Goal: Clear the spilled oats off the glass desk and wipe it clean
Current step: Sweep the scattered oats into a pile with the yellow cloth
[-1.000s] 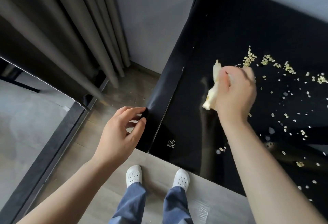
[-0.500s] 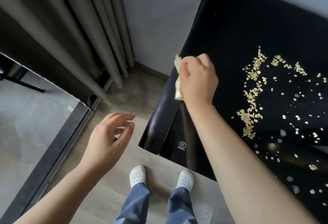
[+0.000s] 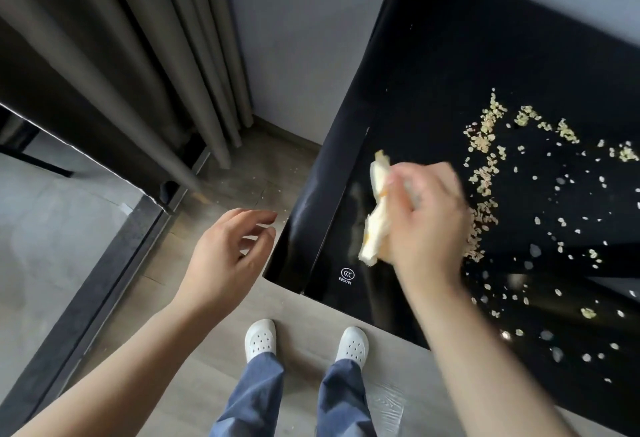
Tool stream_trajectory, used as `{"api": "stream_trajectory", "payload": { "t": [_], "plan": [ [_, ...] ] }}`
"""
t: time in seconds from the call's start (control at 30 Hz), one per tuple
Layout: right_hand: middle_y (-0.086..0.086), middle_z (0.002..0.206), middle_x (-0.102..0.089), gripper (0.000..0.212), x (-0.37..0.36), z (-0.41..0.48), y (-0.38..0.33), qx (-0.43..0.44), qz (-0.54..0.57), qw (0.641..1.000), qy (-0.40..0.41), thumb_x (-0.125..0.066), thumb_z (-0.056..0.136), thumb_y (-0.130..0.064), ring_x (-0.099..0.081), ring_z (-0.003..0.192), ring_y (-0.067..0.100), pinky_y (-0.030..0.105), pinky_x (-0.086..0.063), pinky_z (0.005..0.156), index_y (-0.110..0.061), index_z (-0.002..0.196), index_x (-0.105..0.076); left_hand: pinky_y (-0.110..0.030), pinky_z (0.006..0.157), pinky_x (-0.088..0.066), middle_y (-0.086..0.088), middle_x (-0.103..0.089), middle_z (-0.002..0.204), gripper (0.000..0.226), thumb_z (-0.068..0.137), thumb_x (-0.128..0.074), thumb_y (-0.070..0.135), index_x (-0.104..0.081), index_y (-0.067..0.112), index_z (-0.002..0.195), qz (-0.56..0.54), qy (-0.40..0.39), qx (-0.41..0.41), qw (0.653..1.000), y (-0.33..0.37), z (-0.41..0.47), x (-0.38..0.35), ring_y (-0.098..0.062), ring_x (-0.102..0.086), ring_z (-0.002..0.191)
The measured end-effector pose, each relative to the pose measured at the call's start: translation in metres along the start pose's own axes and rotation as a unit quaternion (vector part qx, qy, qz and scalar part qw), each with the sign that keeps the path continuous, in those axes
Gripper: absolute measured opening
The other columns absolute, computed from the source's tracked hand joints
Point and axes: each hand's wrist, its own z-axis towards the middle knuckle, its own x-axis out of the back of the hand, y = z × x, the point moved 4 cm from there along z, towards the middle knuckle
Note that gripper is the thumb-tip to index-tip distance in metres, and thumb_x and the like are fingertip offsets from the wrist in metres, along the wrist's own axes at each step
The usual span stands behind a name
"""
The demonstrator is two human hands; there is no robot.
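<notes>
Right hand (image 3: 426,225) swung back from the edge toward the oats (image 3: 483,173), fingers clenched round the cloth (image 3: 375,214). Left hand (image 3: 225,256) loosely cupped, holding nothing, beside the glass desk (image 3: 450,55) corner. I judge it early: most oats remain, ridged and scattered.

We see pale oats (image 3: 483,140) strewn over the glossy black glass bench (image 3: 450,38), thickest in a curved ridge just right of the crumpled cream cloth (image 3: 372,228). Loose flakes are scattered farther right and nearer us.
</notes>
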Motion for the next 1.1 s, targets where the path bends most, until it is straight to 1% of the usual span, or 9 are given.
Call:
{"api": "stream_trajectory", "payload": {
  "t": [0.1, 0.17, 0.33, 0.43, 0.5, 0.73, 0.87, 0.97, 1.1],
  "plan": [
    [0.0, 0.09, -0.061, 0.008, -0.026, -0.038, -0.018, 0.058, 0.005, 0.997, -0.046, -0.066, 0.089, -0.017, -0.057, 0.08, 0.012, 0.015, -0.039, 0.068, -0.013, 0.092, -0.071, -0.004, 0.073, -0.043, 0.015, -0.063, 0.101, 0.021, 0.093, -0.057, 0.016, -0.071, 0.021, 0.108, -0.002, -0.001, 0.005, 1.0, -0.001, -0.001, 0.0, 0.004, -0.06, 0.091],
    [0.0, 0.091, -0.063, 0.009, -0.035, -0.043, -0.016, 0.07, -0.013, 0.997, -0.042, -0.065, 0.09, -0.018, -0.059, 0.079, 0.015, 0.019, -0.045, 0.063, -0.013, 0.093, -0.072, -0.003, 0.072, -0.043, 0.016, -0.062, 0.1, 0.021, 0.093, -0.057, 0.016, -0.07, 0.021, 0.108, 0.002, 0.0, 0.002, 1.0, 0.001, -0.002, 0.001, 0.003, -0.06, 0.091],
    [0.0, 0.089, -0.061, 0.007, -0.017, -0.014, 0.018, 0.041, -0.068, 0.997, -0.007, -0.065, 0.088, -0.016, -0.06, 0.077, 0.017, 0.02, -0.037, 0.059, -0.014, 0.092, -0.071, -0.005, 0.075, -0.044, 0.013, -0.06, 0.103, 0.024, 0.092, -0.057, 0.013, -0.067, 0.019, 0.113, 0.001, 0.01, -0.033, 0.999, 0.014, -0.002, 0.001, 0.004, -0.059, 0.094],
    [0.002, 0.088, -0.06, 0.01, 0.005, 0.007, 0.051, -0.02, -0.113, 0.993, 0.003, -0.063, 0.088, -0.017, -0.058, 0.074, 0.021, 0.022, -0.032, 0.061, -0.013, 0.094, -0.071, -0.019, 0.085, -0.051, 0.01, -0.054, 0.117, 0.032, 0.093, -0.057, 0.02, -0.06, 0.018, 0.125, 0.031, -0.001, -0.096, 0.995, 0.028, -0.002, -0.007, -0.005, -0.057, 0.105],
    [0.001, 0.091, -0.059, 0.012, 0.019, 0.014, 0.061, -0.045, -0.099, 0.994, -0.013, -0.061, 0.089, -0.019, -0.057, 0.074, 0.02, 0.025, -0.036, 0.06, -0.014, 0.095, -0.071, -0.026, 0.093, -0.048, 0.005, -0.052, 0.125, 0.039, 0.09, -0.055, 0.024, -0.058, 0.013, 0.128, 0.062, -0.016, -0.137, 0.989, 0.037, -0.003, -0.016, -0.013, -0.054, 0.113],
    [-0.001, 0.093, -0.061, 0.014, 0.026, -0.061, 0.018, 0.027, -0.012, 0.999, -0.046, -0.059, 0.094, -0.02, -0.057, 0.083, 0.01, 0.014, -0.041, 0.069, -0.012, 0.094, -0.071, -0.017, 0.102, -0.025, -0.006, -0.049, 0.134, 0.045, 0.087, -0.054, 0.026, -0.059, 0.008, 0.128, 0.158, -0.016, -0.164, 0.974, 0.037, -0.005, -0.034, -0.027, -0.049, 0.118],
    [-0.001, 0.092, -0.063, 0.021, 0.017, -0.088, 0.024, 0.039, -0.038, 0.998, -0.03, -0.056, 0.096, -0.026, -0.06, 0.083, 0.014, 0.019, -0.048, 0.064, -0.013, 0.096, -0.073, -0.026, 0.103, -0.029, -0.007, -0.048, 0.137, 0.047, 0.087, -0.056, 0.025, -0.057, 0.009, 0.131, 0.174, -0.028, -0.172, 0.969, 0.036, -0.006, -0.035, -0.029, -0.048, 0.121],
    [-0.001, 0.093, -0.063, 0.022, 0.026, -0.079, 0.041, 0.047, -0.052, 0.997, -0.023, -0.056, 0.096, -0.027, -0.06, 0.085, 0.014, 0.017, -0.046, 0.068, -0.012, 0.096, -0.073, -0.028, 0.104, -0.028, -0.009, -0.047, 0.138, 0.049, 0.087, -0.056, 0.026, -0.056, 0.006, 0.131, 0.182, -0.026, -0.176, 0.967, 0.043, -0.009, -0.035, -0.03, -0.045, 0.123],
    [0.003, 0.096, -0.064, 0.015, 0.06, -0.063, 0.089, 0.011, -0.088, 0.996, 0.019, -0.061, 0.092, -0.018, -0.062, 0.089, 0.02, 0.021, -0.044, 0.074, -0.011, 0.096, -0.073, -0.033, 0.11, -0.029, -0.014, -0.048, 0.138, 0.048, 0.087, -0.056, 0.025, -0.057, 0.002, 0.129, 0.198, -0.02, -0.238, 0.951, 0.061, -0.015, -0.045, -0.033, -0.041, 0.129]
  ]
}}
